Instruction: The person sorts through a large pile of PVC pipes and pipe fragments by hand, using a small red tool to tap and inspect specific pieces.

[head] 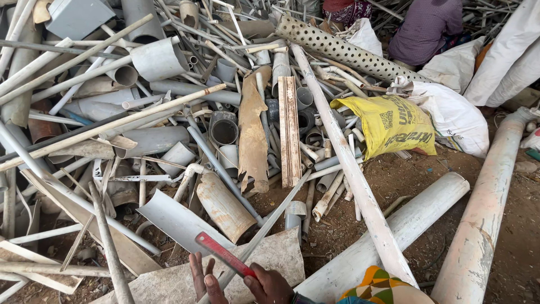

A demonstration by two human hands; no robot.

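Observation:
My right hand (271, 285) is at the bottom edge, closed around the handle end of a flat red tool (224, 254) whose blade points up and left. Just left of it, my left hand (201, 278) shows only its fingers, spread apart and holding nothing. A thin grey pipe (270, 217) runs diagonally down between the two hands. Both hands hover over a flat, dirty grey slab (281, 250) at the near edge of a big pile of scrap plastic pipes (169, 112).
A long white pipe (349, 169) crosses the pile diagonally. Thick white pipes (484, 214) lie on bare dirt at the right. A yellow sack (388, 124) and white sacks (458, 112) sit beyond. Another person in purple (424, 25) sits at the top right. Patterned cloth (382, 287) is below.

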